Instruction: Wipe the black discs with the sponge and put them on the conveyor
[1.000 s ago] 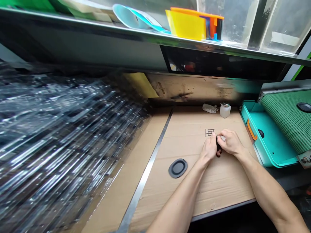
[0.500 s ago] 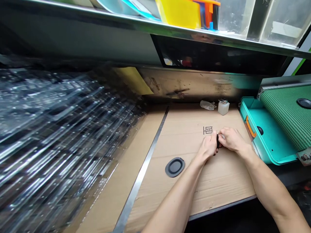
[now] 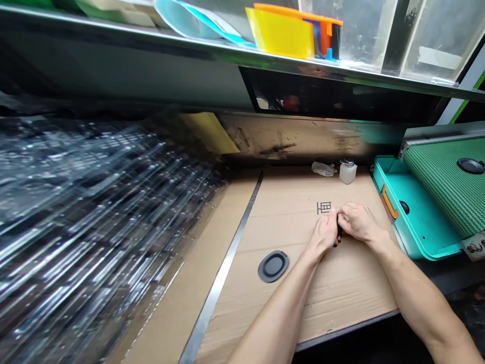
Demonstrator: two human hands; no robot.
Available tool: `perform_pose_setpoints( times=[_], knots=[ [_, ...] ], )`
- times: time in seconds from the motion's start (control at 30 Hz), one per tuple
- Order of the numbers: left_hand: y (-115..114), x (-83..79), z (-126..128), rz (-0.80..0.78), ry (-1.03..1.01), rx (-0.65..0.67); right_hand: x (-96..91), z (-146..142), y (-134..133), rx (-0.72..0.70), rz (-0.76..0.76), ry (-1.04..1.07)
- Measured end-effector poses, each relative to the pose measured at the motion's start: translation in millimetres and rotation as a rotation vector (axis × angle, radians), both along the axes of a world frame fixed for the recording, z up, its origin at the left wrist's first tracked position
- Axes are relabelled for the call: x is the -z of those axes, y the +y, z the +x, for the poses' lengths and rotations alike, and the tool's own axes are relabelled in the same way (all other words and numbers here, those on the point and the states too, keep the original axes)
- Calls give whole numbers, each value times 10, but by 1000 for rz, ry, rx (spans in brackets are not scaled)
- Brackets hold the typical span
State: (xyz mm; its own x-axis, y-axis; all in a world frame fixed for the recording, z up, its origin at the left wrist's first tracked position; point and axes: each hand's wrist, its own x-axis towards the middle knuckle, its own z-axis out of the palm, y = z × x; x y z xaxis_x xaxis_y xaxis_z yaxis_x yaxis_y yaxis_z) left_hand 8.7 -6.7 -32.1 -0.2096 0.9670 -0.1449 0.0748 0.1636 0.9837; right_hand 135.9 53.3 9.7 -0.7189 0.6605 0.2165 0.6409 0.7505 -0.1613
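Both my hands meet over the cardboard sheet (image 3: pixel 280 212), right of its middle. My left hand (image 3: pixel 325 231) has its fingers closed on a small black part (image 3: pixel 339 227), most of which the fingers hide. From the other side my right hand (image 3: pixel 356 220) pinches the same part, with thumb and fingers near its upper edge. What I can see of it looks like a dark piece held on edge. Left of my left forearm, a dark grey oval disc with a raised inner ring (image 3: pixel 273 266) lies flat on the cardboard.
Clear plastic trays (image 3: pixel 94 227) are stacked at left. A small white bottle (image 3: pixel 347 172) and a crumpled plastic bag (image 3: pixel 323 169) stand behind my hands. To the right are a teal bin (image 3: pixel 428 247) with a black piece (image 3: pixel 404 207) and a green conveyor belt (image 3: pixel 435 172) carrying a black disc (image 3: pixel 471 165).
The whole view has shifted slightly, the scene sitting a little lower. Both hands stay on the black part, with the right fingers slightly moved against it. The grey disc has not moved on the cardboard.
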Motion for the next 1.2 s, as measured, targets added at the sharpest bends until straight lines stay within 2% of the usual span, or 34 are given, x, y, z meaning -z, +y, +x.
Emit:
perform_pose_setpoints(
  times=[0.13,0.2,0.3,0.43,0.5,0.57,0.97,1.1,1.2],
  knots=[
    [-1,4,16,17,-4,9,17,10,7,35,-44,47],
    [10,-14,11,-9,-76,-47,39,18,20,52,-65,101],
    [29,-103,-59,-79,-445,-175,98,40,75,92,-35,285],
    [25,-257,-242,-186,-1062,-124,212,98,226,165,41,462],
    [19,-289,-313,-229,-1235,-107,265,129,310,187,37,463],
    [18,-286,-345,-240,-1327,-111,299,153,374,207,25,449],
    [14,-259,-317,-242,-1317,-96,253,209,422,317,-7,321],
    [-5,-253,-306,-175,-1230,-72,228,283,467,425,-3,152],
    [-34,-268,-299,-100,-1158,-59,191,297,440,418,63,84]
  ],
)
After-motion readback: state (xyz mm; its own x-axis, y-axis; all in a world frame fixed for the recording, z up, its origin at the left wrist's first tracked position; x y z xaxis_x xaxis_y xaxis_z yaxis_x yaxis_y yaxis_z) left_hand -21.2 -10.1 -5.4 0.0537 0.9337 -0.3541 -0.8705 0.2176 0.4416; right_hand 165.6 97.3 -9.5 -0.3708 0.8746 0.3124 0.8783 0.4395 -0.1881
